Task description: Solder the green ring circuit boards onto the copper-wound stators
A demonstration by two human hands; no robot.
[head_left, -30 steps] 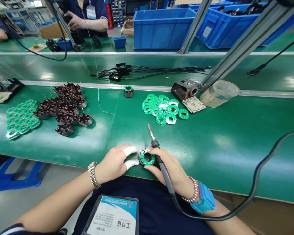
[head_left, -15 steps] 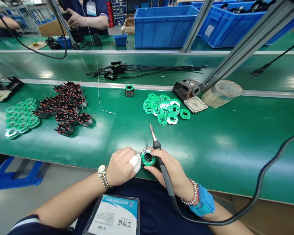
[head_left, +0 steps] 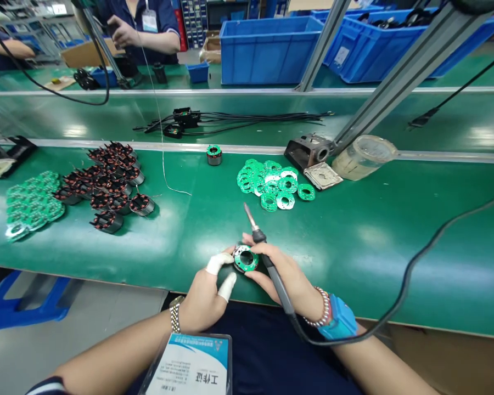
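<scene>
While right hand point(head_left: 292, 281) has soldering iron point(head_left: 278, 285) and green-faced stator point(head_left: 247, 266) in its grip over the near side of the desk point(head_left: 362, 269), left hand point(head_left: 203, 302), spread wide, flanks the stator; beyond, green ring boards point(head_left: 271, 186); farther, black cables point(head_left: 239, 117).

Near edge of the flat green worktop point(head_left: 374, 236): round green-faced metal stator point(head_left: 239, 265), between left hand point(head_left: 203, 299) and right hand point(head_left: 294, 274). Behind, to the left: black-and-copper cylindrical stators point(head_left: 107, 178); left of those, ring-shaped green circuit boards point(head_left: 35, 202). Behind, rightward in order: loose green ring boards point(head_left: 270, 185), boxy dark metal stand point(head_left: 303, 151), round translucent plastic tub point(head_left: 360, 163).
</scene>
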